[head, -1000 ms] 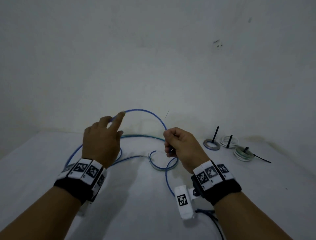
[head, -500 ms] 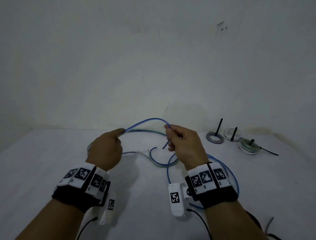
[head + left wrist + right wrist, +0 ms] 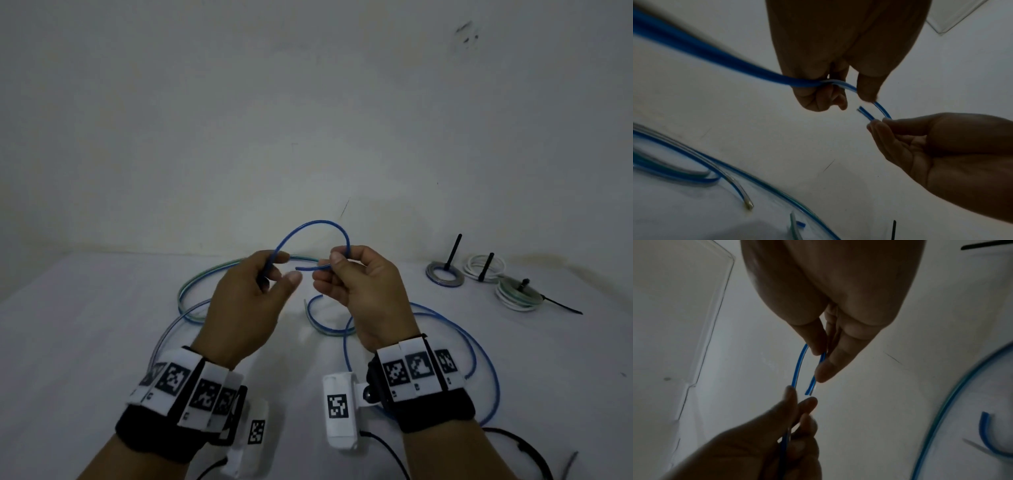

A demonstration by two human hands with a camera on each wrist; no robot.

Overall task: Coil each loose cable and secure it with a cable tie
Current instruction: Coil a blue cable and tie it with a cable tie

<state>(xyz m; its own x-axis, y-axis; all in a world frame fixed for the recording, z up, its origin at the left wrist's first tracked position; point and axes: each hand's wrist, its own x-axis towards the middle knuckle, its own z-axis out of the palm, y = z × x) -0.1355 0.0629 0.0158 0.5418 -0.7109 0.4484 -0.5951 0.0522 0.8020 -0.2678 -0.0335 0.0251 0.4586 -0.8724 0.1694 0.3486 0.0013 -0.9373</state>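
A thin blue cable (image 3: 310,226) arches in a small loop between my two hands above the white table (image 3: 85,335). My right hand (image 3: 346,270) pinches the cable near its cut end (image 3: 809,391), which sticks out toward the left hand. My left hand (image 3: 274,270) holds the other side of the loop (image 3: 807,83) with curled fingers. The rest of the blue cable (image 3: 479,349) trails in a wide curve on the table to the right of my right wrist.
More loose cables, blue-green (image 3: 202,277) and clear (image 3: 171,329), curve on the table behind my left hand. Three coiled, tied cables (image 3: 445,277) (image 3: 483,265) (image 3: 519,294) with black cable ties lie at the back right. A plain wall stands close behind.
Both hands have risen and come closer together, shrinking the blue loop between them. The cable's free end now points toward the left hand.
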